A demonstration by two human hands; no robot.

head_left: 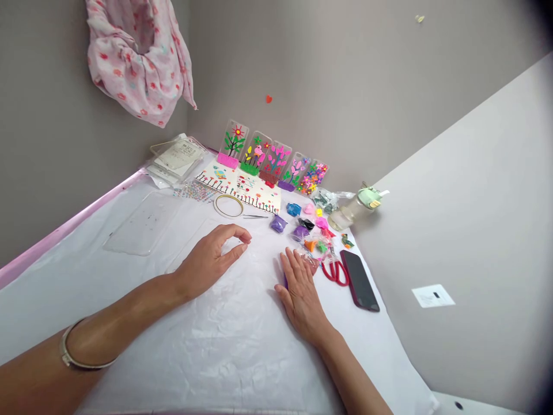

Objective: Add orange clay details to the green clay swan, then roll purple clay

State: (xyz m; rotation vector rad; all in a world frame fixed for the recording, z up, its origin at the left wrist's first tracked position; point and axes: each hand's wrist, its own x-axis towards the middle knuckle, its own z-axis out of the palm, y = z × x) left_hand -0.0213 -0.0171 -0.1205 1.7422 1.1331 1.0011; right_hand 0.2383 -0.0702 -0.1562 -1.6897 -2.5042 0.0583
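Watching from a distance, I see a left hand (pixel 211 260) resting on a thin clear plastic case (pixel 190 253) on a white-sheeted surface (pixel 194 357), its fingers (pixel 235 233) loosely curled and holding nothing. The right hand (pixel 300 294) lies flat, palm down, its fingers (pixel 294 268) spread and empty, just near of small bags of soft clay (pixel 279 223) scattered toward the far right. The clay should feel light and squashy, best pinched by the top of each bag. The case looks stiff but slippery, so I would take it by its edges. Red scissors (pixel 334 272) and a dark phone (pixel 360 280) lie to the right.
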